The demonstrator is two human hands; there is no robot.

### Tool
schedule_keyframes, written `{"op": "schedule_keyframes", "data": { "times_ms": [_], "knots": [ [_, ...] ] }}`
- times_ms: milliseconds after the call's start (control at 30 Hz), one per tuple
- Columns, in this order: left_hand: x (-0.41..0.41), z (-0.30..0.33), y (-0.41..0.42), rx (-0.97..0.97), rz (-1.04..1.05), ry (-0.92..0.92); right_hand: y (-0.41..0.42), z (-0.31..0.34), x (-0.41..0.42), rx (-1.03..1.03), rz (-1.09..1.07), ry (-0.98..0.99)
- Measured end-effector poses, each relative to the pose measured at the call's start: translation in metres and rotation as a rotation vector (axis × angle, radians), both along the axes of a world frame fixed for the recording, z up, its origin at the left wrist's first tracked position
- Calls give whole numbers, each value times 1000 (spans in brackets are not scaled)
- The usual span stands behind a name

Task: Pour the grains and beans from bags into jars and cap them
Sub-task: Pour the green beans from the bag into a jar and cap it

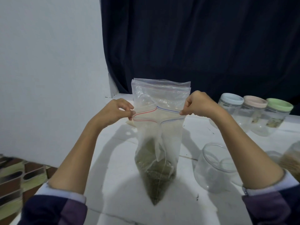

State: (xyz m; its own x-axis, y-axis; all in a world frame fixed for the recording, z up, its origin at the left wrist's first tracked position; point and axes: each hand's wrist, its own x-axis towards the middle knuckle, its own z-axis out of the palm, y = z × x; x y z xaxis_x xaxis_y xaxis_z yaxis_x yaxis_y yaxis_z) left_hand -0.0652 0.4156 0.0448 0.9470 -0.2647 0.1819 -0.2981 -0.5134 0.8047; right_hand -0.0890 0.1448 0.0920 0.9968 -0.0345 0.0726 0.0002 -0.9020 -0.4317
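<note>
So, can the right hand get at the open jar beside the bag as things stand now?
Probably not at once: the right hand pinches the bag at its top, as does the left hand. The open jar stands under the right forearm with nothing between, so after letting go, likely yes.

Five jars (215,166), three bags (156,143)

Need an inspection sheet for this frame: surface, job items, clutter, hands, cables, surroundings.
Surface: white table, small dark specks.
Job's things: zip bag of greenish grain held upright, mouth pulled open; open jar to its right, no lid; three capped jars at the back; partly filled jar at right edge.
Clutter: empty zip bags behind.
Hands: left hand and right hand pinch the bag's top corners.
Cables: nothing seen.
Surroundings: white wall, dark curtain.
</note>
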Motion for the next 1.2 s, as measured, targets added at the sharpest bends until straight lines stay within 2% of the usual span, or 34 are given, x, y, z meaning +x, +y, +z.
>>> {"op": "schedule_keyframes", "data": {
  "times_ms": [167,333,433,567,633,733,800,900,967,1100,1200],
  "knots": [
    [4,-6,27,42,82,-23,-22,-3,0,-57,-53,-6],
    [8,-3,47,169,115,-94,-35,-7,0,-81,7,13],
    [8,5,41,108,86,-102,-34,-5,3,-99,36,-81],
    [22,23,13,-9,6,-113,-12,8,-15,203,216,-206],
    [34,31,-8,21,-68,-83,3,13,-32,310,328,-143],
    [52,38,-39,150,-222,0,22,12,-53,333,493,56],
    [61,39,-55,247,-344,91,34,4,-60,207,552,121],
    [63,36,-70,352,-504,200,46,-16,-63,-255,578,35],
    [63,29,-72,322,-545,212,51,-25,-62,-335,564,-29],
    [57,17,-66,229,-484,225,47,-34,-52,-138,535,-106],
    [49,16,-61,168,-383,94,42,-28,-45,84,474,-213]
  ]
}}
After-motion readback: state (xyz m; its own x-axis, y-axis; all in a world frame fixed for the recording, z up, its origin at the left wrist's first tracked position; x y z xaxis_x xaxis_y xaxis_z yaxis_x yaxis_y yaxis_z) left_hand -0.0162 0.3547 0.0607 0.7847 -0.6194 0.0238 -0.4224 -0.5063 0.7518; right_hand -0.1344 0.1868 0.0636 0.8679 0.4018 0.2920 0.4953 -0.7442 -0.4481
